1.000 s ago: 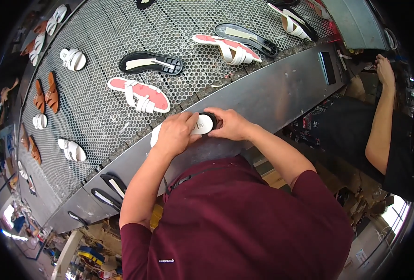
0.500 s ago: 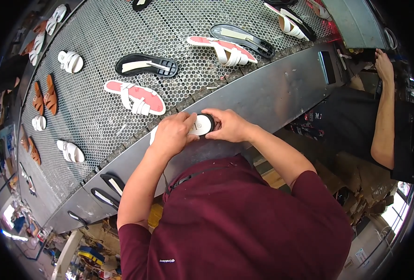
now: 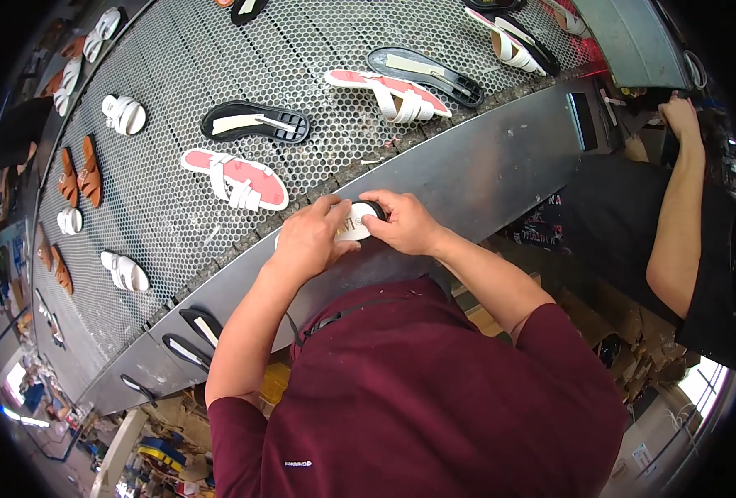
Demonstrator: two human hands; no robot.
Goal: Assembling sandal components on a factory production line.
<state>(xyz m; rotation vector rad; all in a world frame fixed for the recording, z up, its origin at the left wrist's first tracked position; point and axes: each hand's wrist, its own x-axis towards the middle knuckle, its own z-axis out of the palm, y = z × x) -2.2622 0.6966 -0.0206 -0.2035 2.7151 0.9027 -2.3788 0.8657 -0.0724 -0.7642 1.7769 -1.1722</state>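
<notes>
Close in front of me, over the metal ledge, I hold a white sandal (image 3: 355, 221) with a dark sole edge showing at its heel. My left hand (image 3: 308, 239) wraps over the sandal's front and middle and hides most of it. At the heel end, my right hand (image 3: 409, 222) grips with the thumb on the white top and the fingers around the far side. Just beyond my hands, on the mesh conveyor, lie a white sandal upper with a pink-red insole (image 3: 243, 178) and a black sole (image 3: 256, 122) with a pale strip.
Another pink-and-white upper (image 3: 393, 91) and black sole (image 3: 426, 70) lie farther right on the mesh conveyor (image 3: 177, 75). White and brown sandals (image 3: 90, 170) stand at left. Black soles (image 3: 187, 351) rest on the metal ledge (image 3: 467, 166). A co-worker's arm (image 3: 675, 216) is at right, near a machine housing (image 3: 642, 41).
The nearer sandal parts on the conveyor have shifted slightly left and toward me. My right thumb has moved onto the top of the heel. The co-worker's arm has moved a little.
</notes>
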